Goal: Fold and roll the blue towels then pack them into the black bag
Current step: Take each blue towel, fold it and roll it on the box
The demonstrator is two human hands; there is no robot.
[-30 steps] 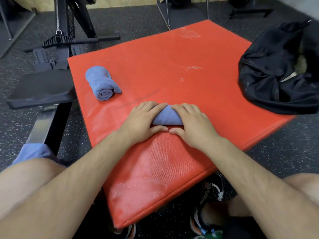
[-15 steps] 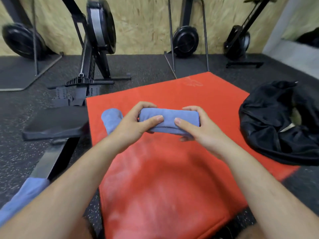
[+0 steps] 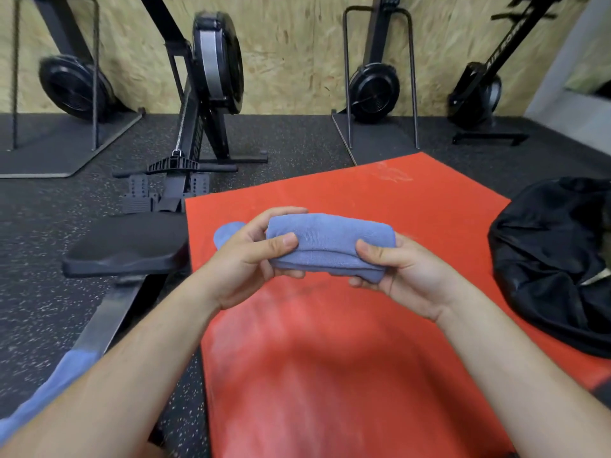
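A dark speckled gym floor [image 3: 297, 137] carries a red mat [image 3: 347, 358], which spreads out in front of the person. A black rowing machine [image 3: 211, 71] stands to the left, its seat [image 3: 129, 246] just beside the mat's left edge. The black bag [image 3: 549, 259] lies crumpled at the mat's right edge. A rolled blue towel [image 3: 330, 246] is held level in the air above the mat; the left hand [image 3: 244, 269] grips its left end and the right hand [image 3: 403, 276] grips its right end, thumbs on the near side. A second rolled towel [image 3: 228, 231] lies on the mat, partly hidden behind the left hand. More blue cloth [image 3: 66, 375] shows at lower left.
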